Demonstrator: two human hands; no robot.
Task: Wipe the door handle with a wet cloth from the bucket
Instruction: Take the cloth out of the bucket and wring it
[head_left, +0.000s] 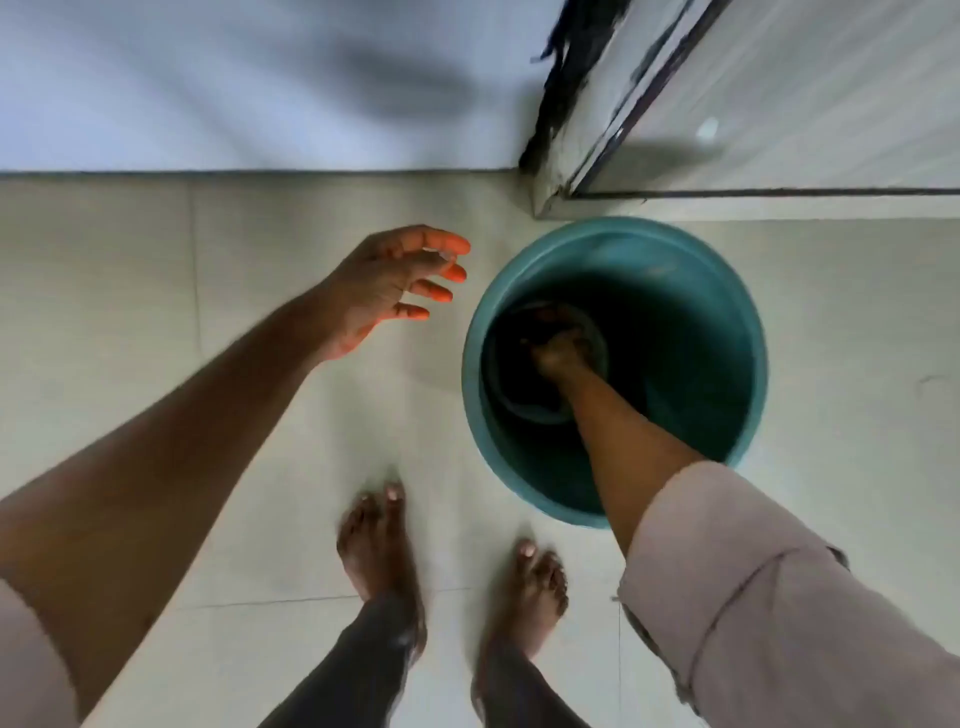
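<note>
A teal plastic bucket (727, 332) stands on the tiled floor just in front of a door frame. My right hand (561, 353) reaches deep inside it, fingers closed on a dark cloth (545, 318) at the shadowed bottom. The cloth's outline is blurred and hard to make out. My left hand (387, 291) hovers above the floor to the left of the bucket, fingers spread and holding nothing. No door handle is in view.
A glass door (831, 104) with a dark frame (558, 130) fills the upper right corner, its base touching the floor behind the bucket. A pale wall (234, 83) runs along the top left. My bare feet (382, 540) stand on the tiles below the bucket.
</note>
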